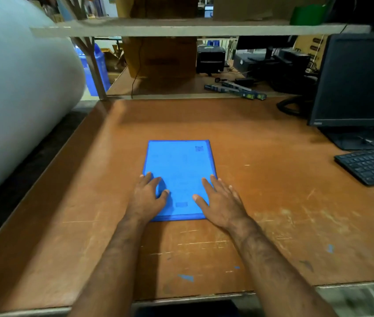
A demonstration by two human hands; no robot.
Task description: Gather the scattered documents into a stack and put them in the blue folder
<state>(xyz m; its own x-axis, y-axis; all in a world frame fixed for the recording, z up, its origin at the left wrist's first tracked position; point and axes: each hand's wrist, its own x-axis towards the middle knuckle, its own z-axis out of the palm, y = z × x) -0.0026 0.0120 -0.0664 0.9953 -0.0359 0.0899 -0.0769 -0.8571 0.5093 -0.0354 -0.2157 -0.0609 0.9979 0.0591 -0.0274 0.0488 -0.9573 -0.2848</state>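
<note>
Seeing blue folder point(179, 177) lying closed, flat on table point(273, 191), mid-front. Left hand point(148, 196) and right hand point(221, 202) both pressing its near corners, fingers point(206, 183) spread flat. Printed sheet showing faintly through cover; spotting no loose documents. Judging task nearly finished.

The left hand point(148, 196) and right hand point(221, 202) cover the near corners of the blue folder point(180, 170), and the print showing faintly through its cover is too dim to read. The monitor point(357, 81) and keyboard point(371, 165) run off the right edge. The large white roll point(16, 92) is cut off at the left, and the boxes behind the shelf point(181, 28) are blurred.
</note>
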